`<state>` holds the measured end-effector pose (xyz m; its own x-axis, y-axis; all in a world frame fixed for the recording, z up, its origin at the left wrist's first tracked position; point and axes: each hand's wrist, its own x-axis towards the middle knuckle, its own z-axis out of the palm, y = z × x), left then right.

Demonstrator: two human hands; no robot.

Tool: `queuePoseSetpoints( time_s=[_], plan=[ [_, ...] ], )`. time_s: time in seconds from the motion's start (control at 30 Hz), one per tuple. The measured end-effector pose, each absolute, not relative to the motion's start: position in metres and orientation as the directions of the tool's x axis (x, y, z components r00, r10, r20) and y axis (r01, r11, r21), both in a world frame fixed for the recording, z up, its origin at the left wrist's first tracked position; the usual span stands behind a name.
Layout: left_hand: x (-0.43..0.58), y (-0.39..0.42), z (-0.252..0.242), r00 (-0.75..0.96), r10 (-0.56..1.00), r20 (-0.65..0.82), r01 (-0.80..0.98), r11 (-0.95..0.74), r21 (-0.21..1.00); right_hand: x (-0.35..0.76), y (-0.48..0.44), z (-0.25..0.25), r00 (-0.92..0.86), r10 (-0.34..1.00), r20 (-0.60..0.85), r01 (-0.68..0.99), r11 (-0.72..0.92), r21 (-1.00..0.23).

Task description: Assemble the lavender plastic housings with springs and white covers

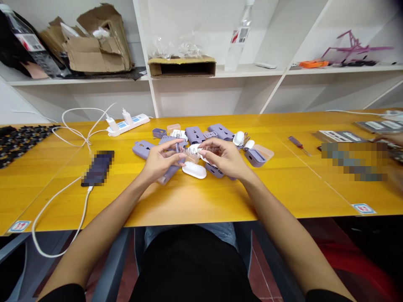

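Squarely between the two hands, a thin metal coil spring [192,152] hangs just above the middle of the table, held up by the fingers at both ends. The left hand [162,159] has its fingers curled inward, its thumb and forefinger pinching a slim lilac piece [178,147] at the spring's left end. The right hand [223,157] has its fingers pressed close together, pinching the spring's right end, where a small white piece [193,149] shows; how the two join is too small to tell. Right under the hands lies a loose heap of lilac plastic housings [194,134], with a white oval piece [194,170] on the near side and a peach see-through tray [263,152] to the right. Farther left on the yellow wooden table [189,203] are a blurred phone [97,168], a white cable [58,214] and a white power strip [128,124]. A black mat [19,144] lies at the far left edge. To the right lies a small screwdriver [298,145], and beyond it, at the right edge, another person's hand [388,139] reaches in. Behind the table stand white shelves [214,71] with a torn cardboard box [97,46] at the left.
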<state>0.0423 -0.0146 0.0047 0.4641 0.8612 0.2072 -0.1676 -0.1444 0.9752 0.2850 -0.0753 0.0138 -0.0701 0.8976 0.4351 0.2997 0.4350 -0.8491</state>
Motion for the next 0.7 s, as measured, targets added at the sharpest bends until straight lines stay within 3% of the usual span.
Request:
queuePoseSetpoints(
  time_s=[0.2,0.33,0.5,0.7],
  plan=[
    [0.043,-0.017,0.012,0.375,0.885,0.277,-0.185,-0.221,0.958,0.295,-0.073,0.018,0.019,0.887,0.461,0.208,0.447,-0.87],
    [0.044,-0.012,0.01,0.221,0.93,0.295,-0.251,-0.238,0.938,0.305,-0.065,0.017,0.171,0.833,0.526,0.204,0.492,-0.846],
    [0.039,0.0,0.009,0.099,0.967,0.237,-0.355,-0.188,0.916,0.321,-0.055,0.01,0.31,0.738,0.599,0.447,0.443,-0.777],
    [0.038,0.004,0.013,0.011,0.98,0.198,-0.437,-0.173,0.883,0.333,-0.049,0.005,0.301,0.715,0.631,0.688,0.295,-0.663]
  ],
)
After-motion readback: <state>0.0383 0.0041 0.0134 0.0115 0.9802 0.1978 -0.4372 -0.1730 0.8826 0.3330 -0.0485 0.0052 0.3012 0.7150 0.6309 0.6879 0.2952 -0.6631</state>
